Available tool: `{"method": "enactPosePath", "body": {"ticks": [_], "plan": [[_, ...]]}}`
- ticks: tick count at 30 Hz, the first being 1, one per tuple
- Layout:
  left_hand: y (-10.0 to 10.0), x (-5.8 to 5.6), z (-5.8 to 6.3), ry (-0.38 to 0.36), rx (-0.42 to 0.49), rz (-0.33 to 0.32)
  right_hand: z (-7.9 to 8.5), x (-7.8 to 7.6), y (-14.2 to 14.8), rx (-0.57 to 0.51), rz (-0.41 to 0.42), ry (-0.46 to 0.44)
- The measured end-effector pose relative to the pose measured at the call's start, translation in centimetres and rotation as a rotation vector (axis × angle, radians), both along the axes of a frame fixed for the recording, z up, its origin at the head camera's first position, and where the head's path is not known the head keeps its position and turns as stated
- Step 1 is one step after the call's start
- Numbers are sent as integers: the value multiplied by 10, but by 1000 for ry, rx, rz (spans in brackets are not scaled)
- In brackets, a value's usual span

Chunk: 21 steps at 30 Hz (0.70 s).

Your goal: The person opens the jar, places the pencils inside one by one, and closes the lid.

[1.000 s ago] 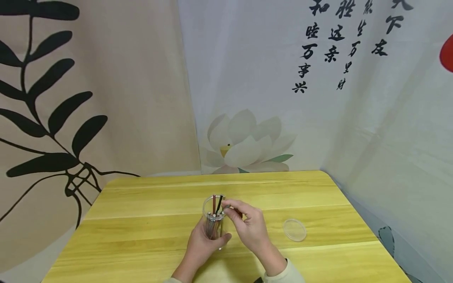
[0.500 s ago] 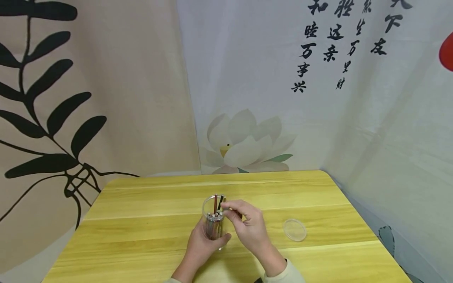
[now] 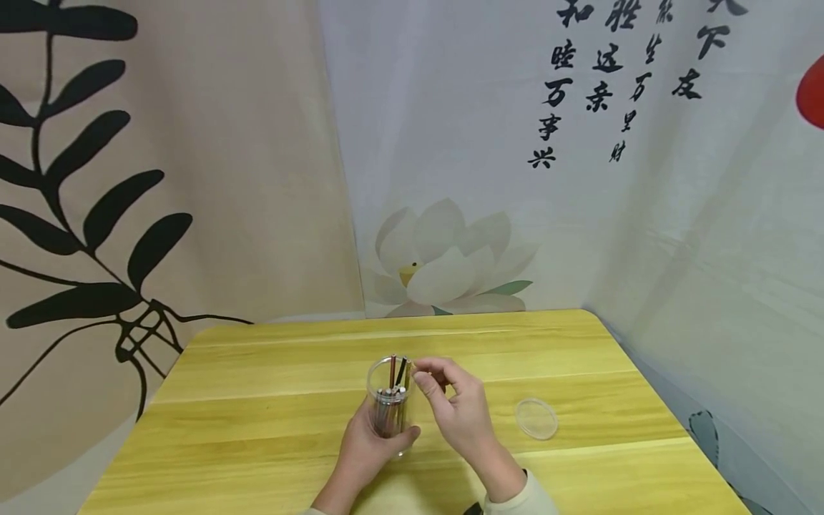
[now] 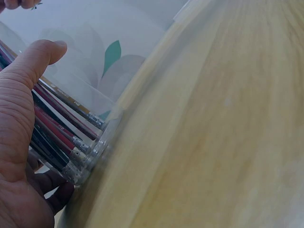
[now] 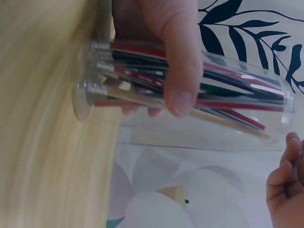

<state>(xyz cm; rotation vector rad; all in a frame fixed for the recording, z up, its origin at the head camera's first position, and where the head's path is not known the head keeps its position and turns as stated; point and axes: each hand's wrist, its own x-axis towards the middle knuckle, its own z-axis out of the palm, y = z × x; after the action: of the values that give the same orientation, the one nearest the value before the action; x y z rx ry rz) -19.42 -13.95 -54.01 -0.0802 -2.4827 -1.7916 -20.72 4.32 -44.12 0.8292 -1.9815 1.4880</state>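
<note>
My left hand (image 3: 370,443) grips a clear plastic cylinder (image 5: 287,102) around its lower part, thumb across the near side. The cylinder stands upright on the table and holds several pencils (image 5: 237,95), dark, red and tan, with metal ferrules at the bottom. A red pencil, a dark one and a tan one rise higher than the rest in the head view. Beside the rim, on the right, is my right hand (image 3: 460,404), its fingers loosely bent and apart from the pencils. The left wrist view shows the left thumb (image 4: 40,57) lying over the pencils.
A clear round lid (image 3: 536,418) lies flat on the wooden table (image 3: 270,400), right of the right hand. Behind the table's far edge hangs a printed cloth (image 3: 450,157) with a flower and writing.
My right hand has let go of a tan pencil at the cylinder's rim and drawn slightly to the right. The left hand keeps its hold on the cylinder.
</note>
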Motion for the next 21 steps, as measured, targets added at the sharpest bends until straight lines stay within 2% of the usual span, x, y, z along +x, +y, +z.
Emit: {"method": "enactPosePath", "body": {"ticks": [6,10,14,21], "plan": [[-2,0,0,-8,-2,14,11,-2,10,26,-20,8],[-1,1,-1,-20,11,5,12,-6,24,76,-15,2],[-1,2,-2,-32,14,-15,4,-9,47,174,-24,-69],[-1,2,-1,-29,-2,-16,-21,-21,93,345,-79,-214]]}}
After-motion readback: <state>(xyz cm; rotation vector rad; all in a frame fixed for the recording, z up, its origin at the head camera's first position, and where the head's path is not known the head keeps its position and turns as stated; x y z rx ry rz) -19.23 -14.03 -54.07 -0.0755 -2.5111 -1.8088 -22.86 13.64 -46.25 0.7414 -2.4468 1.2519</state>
